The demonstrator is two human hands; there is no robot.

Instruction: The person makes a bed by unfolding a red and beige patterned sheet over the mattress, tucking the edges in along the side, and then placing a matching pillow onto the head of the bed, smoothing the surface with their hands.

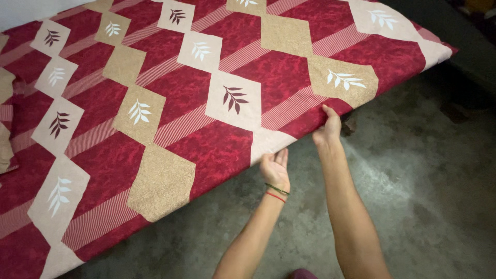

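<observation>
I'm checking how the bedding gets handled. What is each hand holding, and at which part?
The right hand grips the red patterned bedsheet at its edge along the bedside. The left hand is open, palm up, under that edge, gripping nothing.

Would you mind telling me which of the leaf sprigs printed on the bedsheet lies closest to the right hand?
It is the white sprig on the tan panel just above the right hand, which grips the bedsheet edge there. The dark sprig on the beige panel lies farther left.

Bare floor point(413, 170) right of the bed point(170, 129) leaves open room; the bed edge blocks the left.
</observation>
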